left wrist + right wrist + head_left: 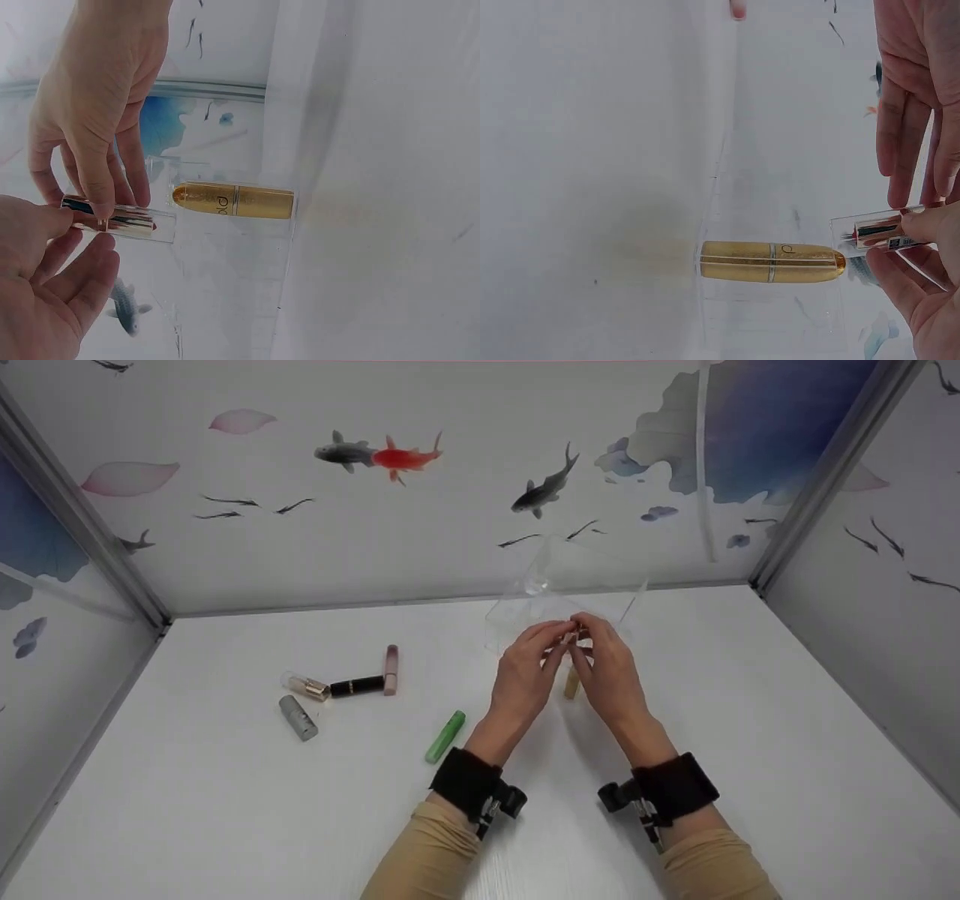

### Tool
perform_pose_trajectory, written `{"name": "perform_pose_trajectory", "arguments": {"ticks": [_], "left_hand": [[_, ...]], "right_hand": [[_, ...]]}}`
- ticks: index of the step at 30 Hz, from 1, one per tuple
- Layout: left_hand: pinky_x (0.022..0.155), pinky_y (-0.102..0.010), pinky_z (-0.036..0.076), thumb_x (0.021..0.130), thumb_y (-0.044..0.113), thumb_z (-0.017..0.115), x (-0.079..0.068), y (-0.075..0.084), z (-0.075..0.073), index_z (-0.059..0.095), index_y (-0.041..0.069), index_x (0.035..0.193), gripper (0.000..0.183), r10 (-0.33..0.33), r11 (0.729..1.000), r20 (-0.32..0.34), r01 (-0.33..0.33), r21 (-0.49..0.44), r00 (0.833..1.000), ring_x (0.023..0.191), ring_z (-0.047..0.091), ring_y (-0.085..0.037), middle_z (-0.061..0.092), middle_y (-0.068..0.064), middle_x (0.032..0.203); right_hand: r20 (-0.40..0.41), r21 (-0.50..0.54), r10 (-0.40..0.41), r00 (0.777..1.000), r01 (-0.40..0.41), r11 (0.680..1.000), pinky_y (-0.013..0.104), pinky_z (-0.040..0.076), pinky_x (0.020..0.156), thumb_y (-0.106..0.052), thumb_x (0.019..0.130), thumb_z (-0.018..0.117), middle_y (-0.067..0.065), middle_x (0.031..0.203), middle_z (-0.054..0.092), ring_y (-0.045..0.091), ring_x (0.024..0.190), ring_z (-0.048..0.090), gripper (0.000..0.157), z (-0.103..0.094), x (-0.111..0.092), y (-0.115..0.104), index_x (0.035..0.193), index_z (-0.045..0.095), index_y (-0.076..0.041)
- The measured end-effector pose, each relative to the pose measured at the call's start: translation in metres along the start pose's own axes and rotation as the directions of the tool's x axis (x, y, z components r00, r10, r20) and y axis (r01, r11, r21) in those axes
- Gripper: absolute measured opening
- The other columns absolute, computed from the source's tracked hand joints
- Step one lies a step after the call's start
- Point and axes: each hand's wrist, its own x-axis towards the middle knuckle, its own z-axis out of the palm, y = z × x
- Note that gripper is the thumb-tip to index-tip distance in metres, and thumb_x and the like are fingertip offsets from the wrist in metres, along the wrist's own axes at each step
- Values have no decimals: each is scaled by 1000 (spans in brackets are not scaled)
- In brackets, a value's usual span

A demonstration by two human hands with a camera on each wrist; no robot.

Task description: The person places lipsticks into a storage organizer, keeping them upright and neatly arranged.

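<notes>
A rose-gold lipstick (pixel 127 223) with a clear cap is between both hands, its capped end pointing down; reddish colour shows through the cap. My left hand (pixel 521 673) pinches it between thumb and fingers from one side. From the other side my right hand (pixel 613 675) pinches the same lipstick (pixel 885 231), thumb along the tube. Just below the fingers, a gold lipstick (pixel 769 262) stands upright in a clear plastic box (pixel 510 615). Seen from the head, the hands mostly hide the held lipstick, and the gold one (pixel 571 682) shows between the wrists.
Left of the hands lie a green tube (pixel 445 736), a pink tube (pixel 391 669), a black tube (pixel 357 686), a clear-capped gold lipstick (pixel 309 687) and a grey tube (pixel 298 718). Printed panels (pixel 450 547) border the white table (pixel 225 825).
</notes>
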Motion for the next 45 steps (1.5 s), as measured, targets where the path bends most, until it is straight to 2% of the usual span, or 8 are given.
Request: {"name": "perform_pose_trajectory", "arguments": {"ticks": [5,9,14,23,31,37,45], "left_hand": [[95,-21,55,99,7,60,-1,-3,2,59,18,139,42,11,997,64,-16,80,998,124,63,-15,56,-4,142],[94,-22,56,97,0,59,-2,-4,3,56,18,142,48,18,989,93,-32,141,995,124,62,-17,53,-6,143],[97,-22,55,96,-2,60,-3,-7,4,55,15,142,50,45,983,111,-63,171,993,125,61,-17,56,-6,139],[93,-21,55,95,-5,59,-5,-12,2,55,11,143,50,87,967,149,-120,224,985,120,64,-17,58,-7,137],[93,-25,57,96,-2,57,-5,-16,3,56,8,142,47,61,958,190,-111,265,980,118,65,-18,59,-9,137],[93,-24,56,96,-2,57,-7,-16,2,56,7,141,46,67,938,215,-134,319,974,120,64,-17,60,-8,136],[103,-25,52,93,-3,61,-7,-20,3,57,9,140,49,94,898,225,-180,401,970,126,61,-19,62,-6,135]], "right_hand": [[-28,10,13,1000,-13,1000,38,61,88,1,96,61,19,122,60,30,110,65,34,4,-1,3,130,53,1],[-40,4,24,999,-23,1000,38,61,87,1,97,60,18,120,61,30,109,65,32,7,-1,5,127,54,1],[-39,-12,21,999,-22,1000,36,61,86,1,96,61,18,119,62,29,108,66,32,10,-3,7,127,55,1],[-28,-95,-10,1000,8,995,39,59,88,-2,95,64,18,114,67,30,102,69,29,15,-4,11,124,57,1],[21,-113,33,999,-30,993,42,59,87,-3,95,65,17,111,72,29,101,72,26,16,-4,10,121,61,-1],[24,-124,32,999,-29,992,45,58,82,-3,93,67,18,104,73,31,97,70,25,17,-5,11,117,63,0],[42,-121,34,999,-28,992,43,58,83,-1,93,66,19,105,72,30,97,70,24,18,-5,12,117,63,2]]}}
